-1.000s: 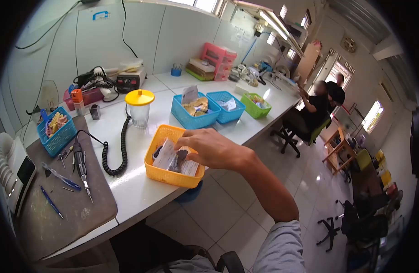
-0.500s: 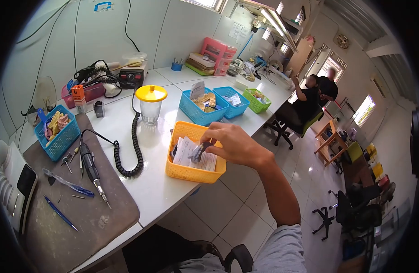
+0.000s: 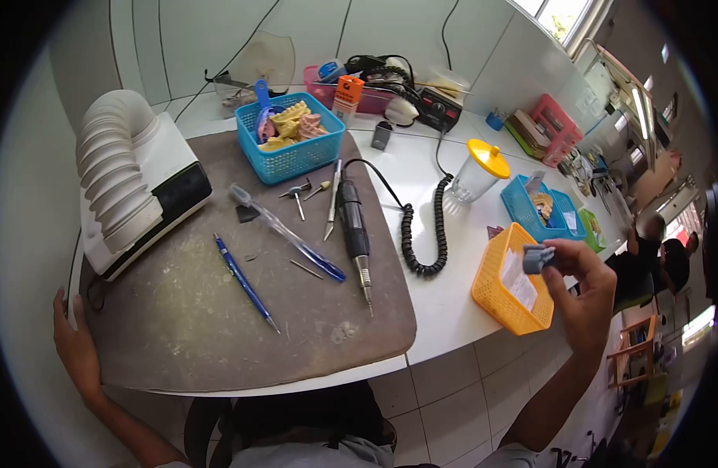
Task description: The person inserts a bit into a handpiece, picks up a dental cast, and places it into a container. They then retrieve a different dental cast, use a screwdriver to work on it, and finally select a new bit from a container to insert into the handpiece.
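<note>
My right hand [image 3: 584, 292] is closed on a small grey dental model [image 3: 537, 258], pinched between thumb and fingers. Just beneath it sits a yellow basket [image 3: 484, 285] with printed paper slips [image 3: 517, 281] inside. At the far left my left hand [image 3: 76, 339] rests by the table's edge, its fingers stretched out and holding nothing. The brown work mat [image 3: 179, 312] lies between my hands. On it are a blue mechanical pencil [image 3: 246, 282], a clear-handled brush-like tool [image 3: 289, 234] and a black rotary handpiece [image 3: 354, 222].
A white machine with a ribbed hose [image 3: 117, 179] stands at the left. Behind the mat, a blue basket [image 3: 289, 162] holds dental casts. A coiled black cable [image 3: 410, 246] runs beside a yellow-lidded jar [image 3: 476, 175]. Two people [image 3: 648, 253] are at the right.
My right hand has lifted the grey dental model out of the yellow basket. The view has turned left, bringing my left hand and the whole mat into sight.
</note>
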`<action>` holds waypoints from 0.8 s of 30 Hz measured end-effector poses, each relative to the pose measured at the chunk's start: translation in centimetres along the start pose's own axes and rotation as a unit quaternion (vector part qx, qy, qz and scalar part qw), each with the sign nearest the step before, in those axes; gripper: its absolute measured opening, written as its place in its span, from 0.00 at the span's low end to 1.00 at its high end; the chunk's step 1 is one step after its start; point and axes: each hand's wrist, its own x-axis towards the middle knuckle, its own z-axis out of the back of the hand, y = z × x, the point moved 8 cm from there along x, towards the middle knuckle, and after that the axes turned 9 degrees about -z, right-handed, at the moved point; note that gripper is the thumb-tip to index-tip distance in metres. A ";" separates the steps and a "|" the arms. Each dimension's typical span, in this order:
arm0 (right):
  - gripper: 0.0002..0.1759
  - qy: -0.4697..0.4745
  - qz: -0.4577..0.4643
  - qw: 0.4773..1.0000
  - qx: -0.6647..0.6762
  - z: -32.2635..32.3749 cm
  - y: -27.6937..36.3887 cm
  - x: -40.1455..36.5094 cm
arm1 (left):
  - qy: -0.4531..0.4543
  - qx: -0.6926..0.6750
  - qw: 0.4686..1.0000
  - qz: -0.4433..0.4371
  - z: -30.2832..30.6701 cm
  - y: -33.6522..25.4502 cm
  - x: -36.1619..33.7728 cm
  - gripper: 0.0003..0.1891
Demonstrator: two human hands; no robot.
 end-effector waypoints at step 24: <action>0.19 0.152 0.016 0.988 0.013 -18.5 7.1 -1.3 | 0.245 -0.309 0.676 -0.622 -3.2 -32.3 -9.0 0.25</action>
